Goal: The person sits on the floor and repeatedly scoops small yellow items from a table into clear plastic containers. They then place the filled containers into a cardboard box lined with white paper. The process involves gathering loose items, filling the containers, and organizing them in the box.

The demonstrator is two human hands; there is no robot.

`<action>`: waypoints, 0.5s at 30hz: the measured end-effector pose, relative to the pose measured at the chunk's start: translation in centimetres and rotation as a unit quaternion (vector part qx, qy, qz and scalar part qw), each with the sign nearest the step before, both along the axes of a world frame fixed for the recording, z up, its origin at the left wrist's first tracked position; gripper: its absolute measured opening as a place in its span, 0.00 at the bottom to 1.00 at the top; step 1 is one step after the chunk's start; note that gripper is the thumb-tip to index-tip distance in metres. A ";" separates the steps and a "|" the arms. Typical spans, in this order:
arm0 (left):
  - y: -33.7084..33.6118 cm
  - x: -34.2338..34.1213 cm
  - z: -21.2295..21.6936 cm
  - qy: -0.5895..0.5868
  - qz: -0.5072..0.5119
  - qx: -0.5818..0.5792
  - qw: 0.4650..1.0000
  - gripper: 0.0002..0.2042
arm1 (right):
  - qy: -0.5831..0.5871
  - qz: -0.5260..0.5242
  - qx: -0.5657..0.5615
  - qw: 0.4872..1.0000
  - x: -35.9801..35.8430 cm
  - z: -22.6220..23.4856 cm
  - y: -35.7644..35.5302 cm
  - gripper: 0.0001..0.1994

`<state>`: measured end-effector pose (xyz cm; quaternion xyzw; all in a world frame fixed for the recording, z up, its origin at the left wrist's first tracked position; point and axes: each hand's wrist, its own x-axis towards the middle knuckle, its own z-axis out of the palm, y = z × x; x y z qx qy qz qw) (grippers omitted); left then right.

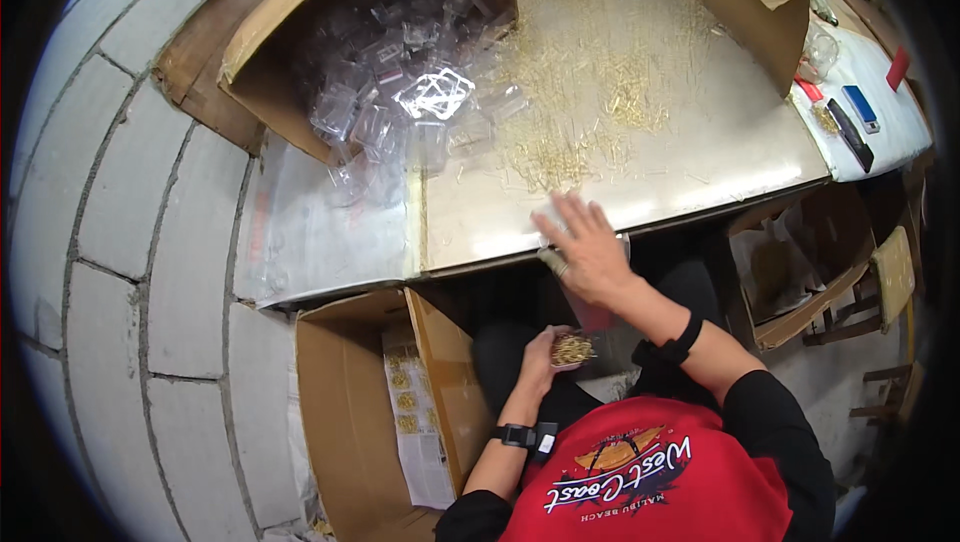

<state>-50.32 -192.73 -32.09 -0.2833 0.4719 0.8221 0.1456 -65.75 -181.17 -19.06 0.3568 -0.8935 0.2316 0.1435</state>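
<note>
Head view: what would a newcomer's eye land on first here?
First, the spread of thin gold pins scattered across the pale table, with the right hand flat at its near edge. To the left, a tipped cardboard box spills clear plastic cases. Below the table edge, the left hand cups a small bunch of pins.

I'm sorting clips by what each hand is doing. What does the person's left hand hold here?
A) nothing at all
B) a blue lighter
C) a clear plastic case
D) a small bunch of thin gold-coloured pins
D: the left hand cups a small bunch of gold-coloured pins below the table edge, while the right hand reaches flat toward the scattered pins on the table.
</note>
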 end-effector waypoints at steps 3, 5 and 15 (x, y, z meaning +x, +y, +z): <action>2.7 -2.4 0.2 -0.048 -0.031 -0.024 0.998 0.19 | 0.029 0.028 0.026 0.999 0.5 -1.1 -0.3 0.23; 3.8 -2.9 0.3 -0.022 -0.022 0.011 0.999 0.20 | 0.002 0.040 -0.026 0.999 2.0 -0.4 1.4 0.21; 4.6 -1.6 -0.6 0.039 -0.001 0.058 0.998 0.23 | -0.120 0.085 -0.144 0.979 5.8 2.8 9.3 0.22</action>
